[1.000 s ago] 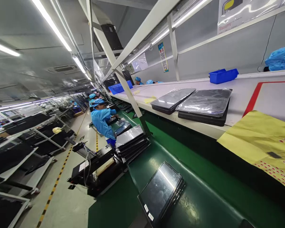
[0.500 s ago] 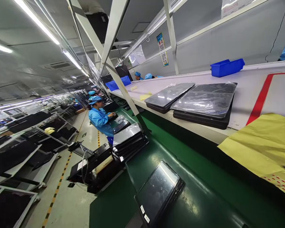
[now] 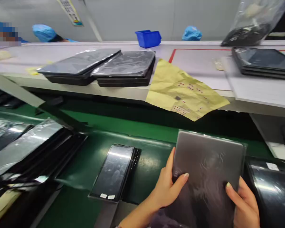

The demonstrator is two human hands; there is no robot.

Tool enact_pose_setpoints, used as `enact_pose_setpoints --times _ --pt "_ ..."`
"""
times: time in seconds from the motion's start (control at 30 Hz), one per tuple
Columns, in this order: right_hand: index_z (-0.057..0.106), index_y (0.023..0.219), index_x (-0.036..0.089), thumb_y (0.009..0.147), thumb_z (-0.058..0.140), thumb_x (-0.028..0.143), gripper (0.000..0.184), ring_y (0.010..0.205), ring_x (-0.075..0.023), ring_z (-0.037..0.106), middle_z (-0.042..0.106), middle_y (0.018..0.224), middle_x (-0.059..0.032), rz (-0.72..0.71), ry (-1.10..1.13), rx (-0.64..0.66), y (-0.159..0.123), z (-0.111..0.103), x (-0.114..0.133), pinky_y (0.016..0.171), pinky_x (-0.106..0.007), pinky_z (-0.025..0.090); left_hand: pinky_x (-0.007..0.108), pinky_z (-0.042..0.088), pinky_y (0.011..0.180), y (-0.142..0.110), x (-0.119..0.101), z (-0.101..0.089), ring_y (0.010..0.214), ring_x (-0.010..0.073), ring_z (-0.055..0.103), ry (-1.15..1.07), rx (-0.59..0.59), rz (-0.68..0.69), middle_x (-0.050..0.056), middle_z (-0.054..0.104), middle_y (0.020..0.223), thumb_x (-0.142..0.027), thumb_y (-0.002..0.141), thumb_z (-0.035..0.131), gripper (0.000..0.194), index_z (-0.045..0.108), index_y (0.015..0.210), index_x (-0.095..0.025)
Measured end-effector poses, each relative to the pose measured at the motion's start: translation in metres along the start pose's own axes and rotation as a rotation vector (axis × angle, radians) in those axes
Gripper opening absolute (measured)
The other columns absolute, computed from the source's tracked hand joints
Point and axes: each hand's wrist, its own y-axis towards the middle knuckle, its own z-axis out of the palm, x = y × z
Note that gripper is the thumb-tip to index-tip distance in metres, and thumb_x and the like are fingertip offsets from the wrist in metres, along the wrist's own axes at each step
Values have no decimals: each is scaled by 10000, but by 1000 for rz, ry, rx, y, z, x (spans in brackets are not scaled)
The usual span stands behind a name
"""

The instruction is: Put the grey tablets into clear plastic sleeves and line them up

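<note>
A dark grey panel like a laptop lid [image 3: 209, 171], covered in clear film, is held up in front of me, tilted toward me. My left hand [image 3: 167, 186] grips its left edge, thumb on the face and fingers behind. On the opposite edge, my right hand [image 3: 244, 202] holds it the same way. The panel's lower end runs out of the frame. To the left, a small stack of dark glossy panels [image 3: 114, 172] with two white labels lies on the green mat [image 3: 149, 161]. Close by my right hand is a glossy black panel [image 3: 273, 186] with a white label.
Film-wrapped panels [image 3: 128, 63] are stacked on the white shelf [image 3: 199, 57], near a blue bin [image 3: 148, 39]. Yellow paper [image 3: 180, 88] hangs over the shelf edge. More panels [image 3: 266, 60] are at right, others [image 3: 38, 148] at left. Co-workers' blue caps [image 3: 44, 32] show behind the shelf.
The view has swung right and levelled out. Both my hands have come into sight, holding the grey laptop-lid panel. The co-worker beside the left stack is out of view.
</note>
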Motion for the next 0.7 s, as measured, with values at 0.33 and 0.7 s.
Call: enact_pose_setpoints --times 0.33,0.7 --pt "693 1160 279 719 766 290 447 1083 -286 660 740 1074 -41 -248 98 -76 -50 20 52 1020 -421 478 265 514 963 -45 -47 -4 1080 182 664 56 -107 276 54 623 1335 -199 928 532 717 167 1533 -318" --pt "602 1238 337 776 716 339 476 1089 -183 645 707 1135 19 -217 334 -129 -37 67 36 1023 -409 492 229 538 673 -17 -10 -4 769 145 648 -746 -44 -55 39 700 909 -556 679 784 605 592 1121 -191"
